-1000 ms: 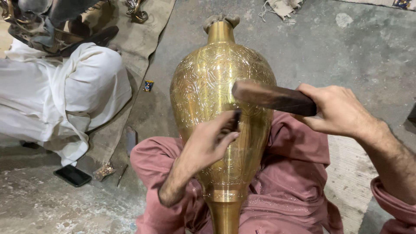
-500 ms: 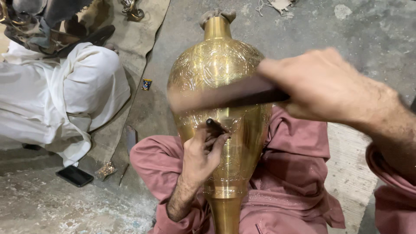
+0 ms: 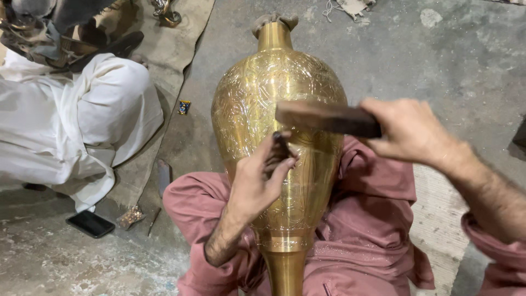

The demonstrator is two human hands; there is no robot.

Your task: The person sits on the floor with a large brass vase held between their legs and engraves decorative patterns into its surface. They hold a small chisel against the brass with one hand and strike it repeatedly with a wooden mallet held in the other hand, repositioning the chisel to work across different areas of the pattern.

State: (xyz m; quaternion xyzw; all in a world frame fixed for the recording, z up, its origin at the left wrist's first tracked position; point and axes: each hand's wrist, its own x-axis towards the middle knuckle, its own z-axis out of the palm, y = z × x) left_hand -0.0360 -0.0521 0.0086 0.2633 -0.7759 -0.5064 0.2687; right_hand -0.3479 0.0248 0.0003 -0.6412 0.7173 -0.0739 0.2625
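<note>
- The brass vase (image 3: 279, 137) lies along the person's lap, neck pointing away, over pink-clad legs.
- Left hand (image 3: 257, 181) pinches a small chisel (image 3: 283, 145) against the vase's belly; right hand (image 3: 405, 131) grips a wooden mallet (image 3: 323, 117) just above it.
- Engraving already covers most of the visible body; how much remains I cannot tell.
- A white-clothed person (image 3: 71, 120) sits near on the left; the concrete floor (image 3: 438, 60) lies open to the right.
</note>
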